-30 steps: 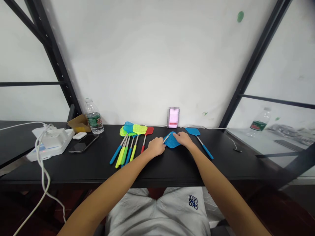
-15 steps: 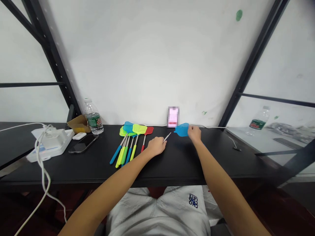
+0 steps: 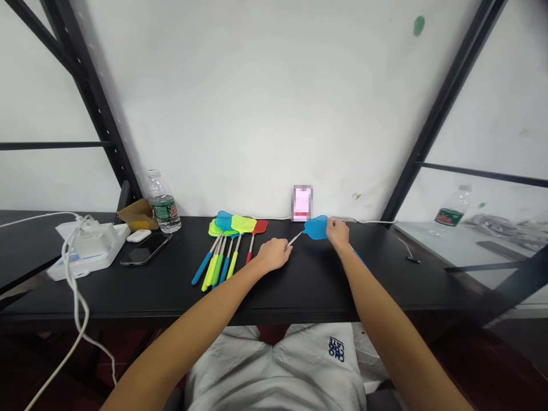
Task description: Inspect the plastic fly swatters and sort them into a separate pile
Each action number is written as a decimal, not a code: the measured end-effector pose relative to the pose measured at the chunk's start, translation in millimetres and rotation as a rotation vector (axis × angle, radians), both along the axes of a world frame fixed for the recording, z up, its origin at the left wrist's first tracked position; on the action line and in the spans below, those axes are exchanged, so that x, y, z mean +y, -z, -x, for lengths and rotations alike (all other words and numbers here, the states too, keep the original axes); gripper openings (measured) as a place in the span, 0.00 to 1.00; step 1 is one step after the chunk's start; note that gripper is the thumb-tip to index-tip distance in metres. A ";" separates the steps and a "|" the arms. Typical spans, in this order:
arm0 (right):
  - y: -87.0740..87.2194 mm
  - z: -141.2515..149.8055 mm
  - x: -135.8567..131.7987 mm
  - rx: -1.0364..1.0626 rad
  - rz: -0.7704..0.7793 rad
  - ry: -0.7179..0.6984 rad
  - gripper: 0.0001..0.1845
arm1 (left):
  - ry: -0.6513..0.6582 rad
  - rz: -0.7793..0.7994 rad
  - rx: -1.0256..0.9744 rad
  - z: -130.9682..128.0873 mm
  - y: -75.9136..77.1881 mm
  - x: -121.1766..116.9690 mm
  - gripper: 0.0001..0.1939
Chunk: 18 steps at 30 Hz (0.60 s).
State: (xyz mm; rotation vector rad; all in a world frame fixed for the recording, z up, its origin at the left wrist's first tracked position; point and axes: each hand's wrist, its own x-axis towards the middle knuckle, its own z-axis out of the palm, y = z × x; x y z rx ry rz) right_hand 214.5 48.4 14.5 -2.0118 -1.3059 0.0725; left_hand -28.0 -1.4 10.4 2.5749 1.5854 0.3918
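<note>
My right hand (image 3: 338,233) is closed on the right edge of a blue fly swatter head (image 3: 316,227), holding it over the black table near the wall. The head's narrow neck points left. My left hand (image 3: 274,254) is wrapped round a thin pale rod (image 3: 294,239) that slants up to the right. The rod's tip is at the neck; I cannot tell whether it is inside it. Whatever handle the rod has is hidden in my left hand. Left of it lies a red fly swatter (image 3: 259,227) beside a bunch of several blue, yellow and green fly swatters (image 3: 222,251).
A phone with a blurred screen (image 3: 302,204) leans against the wall. On the left are a water bottle (image 3: 164,205), a small cardboard box (image 3: 137,212), a dark phone (image 3: 146,249), a white case (image 3: 139,235) and a power strip (image 3: 92,248) with cables. Something blue (image 3: 358,256) shows behind my right forearm.
The rod in my left hand has moved slightly up and right, its tip now meeting the neck of the blue head. A blue strip has come into view beside my right forearm.
</note>
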 end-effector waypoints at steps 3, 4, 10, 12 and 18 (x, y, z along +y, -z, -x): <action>0.0 0.9 -0.3 0.002 0.001 0.000 0.26 | 0.004 -0.005 -0.001 0.2 -0.1 -0.1 0.21; 0.1 1.1 -0.3 0.000 0.001 0.000 0.26 | 0.006 -0.005 -0.001 0.3 -0.1 -0.1 0.20; 1.5 0.0 1.3 -0.004 -0.010 0.003 0.26 | 0.020 -0.002 -0.001 0.8 -0.1 -0.1 0.20; 2.1 -0.6 1.9 -0.005 -0.010 0.005 0.26 | 0.024 -0.004 -0.002 1.0 0.0 -0.2 0.19; 2.0 -0.6 1.6 -0.005 0.003 0.014 0.26 | 0.029 0.005 0.005 0.4 -2.3 -3.3 0.20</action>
